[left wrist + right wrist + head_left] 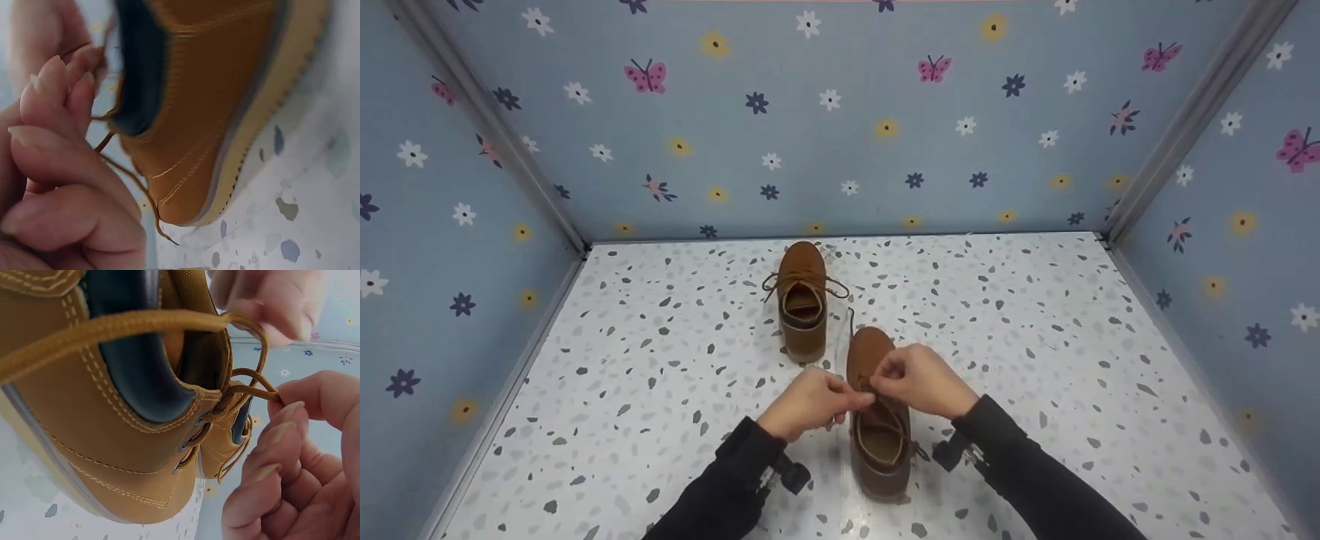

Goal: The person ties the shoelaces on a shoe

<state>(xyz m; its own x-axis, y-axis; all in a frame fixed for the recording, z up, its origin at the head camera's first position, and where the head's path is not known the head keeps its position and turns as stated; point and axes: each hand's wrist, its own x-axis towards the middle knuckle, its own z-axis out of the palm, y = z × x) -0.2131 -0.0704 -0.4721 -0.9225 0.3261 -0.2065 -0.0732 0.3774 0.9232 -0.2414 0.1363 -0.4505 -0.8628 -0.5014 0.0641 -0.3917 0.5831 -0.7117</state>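
A brown lace-up shoe stands on the speckled surface, toe pointing away, between both hands. My right hand pinches a loop of its brown shoelace between thumb and forefinger, just above the eyelets. From the left, my left hand reaches over the shoe's opening, thumb and forefinger together at the lace. A long strand of lace crosses over the dark-lined collar in the right wrist view. In the left wrist view, one loose lace end hangs past the toe.
The matching shoe stands farther back to the left, its lace tied in a bow. Blue flower-patterned panels enclose the white speckled surface at the back and both sides.
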